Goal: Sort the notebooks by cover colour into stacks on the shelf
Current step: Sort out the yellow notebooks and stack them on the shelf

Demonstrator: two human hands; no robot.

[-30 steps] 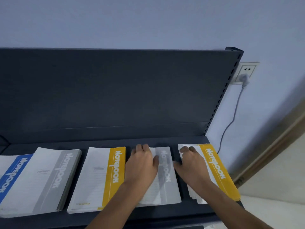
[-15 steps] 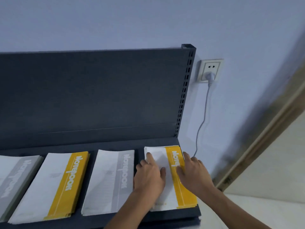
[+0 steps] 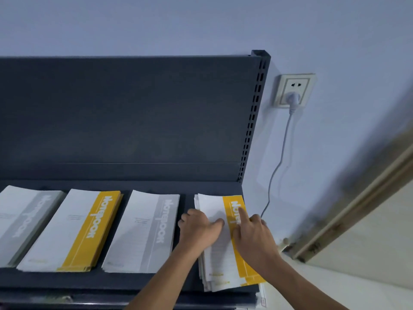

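The left hand [image 3: 201,229] lies at the left edge of the right-end stack of white paper notebooks with a yellow band [image 3: 214,260]. Its thumb is stretched flat across the white part of the top cover and its fingers are bent down over the stack's left side, so it pinches that edge. The right hand [image 3: 252,237] rests on the same stack, its index finger straight and pressing the yellow band. Its other fingers are bent at the stack's right edge, and I cannot tell whether they grip it.

This right-end stack is slightly fanned and lies on the dark grey metal shelf [image 3: 134,281], at its right end. Just left of it lies a grey-banded stack of white notebooks [image 3: 143,231], further left a second yellow-banded stack [image 3: 73,231], and furthest left another grey-banded pile [image 3: 24,220], cut off by the frame. Behind the right-end stack rises the shelf's dark back panel [image 3: 134,108]. Up and to the right of it, a white wall socket [image 3: 293,90] holds a plug, whose pale cable [image 3: 277,171] hangs down the wall.
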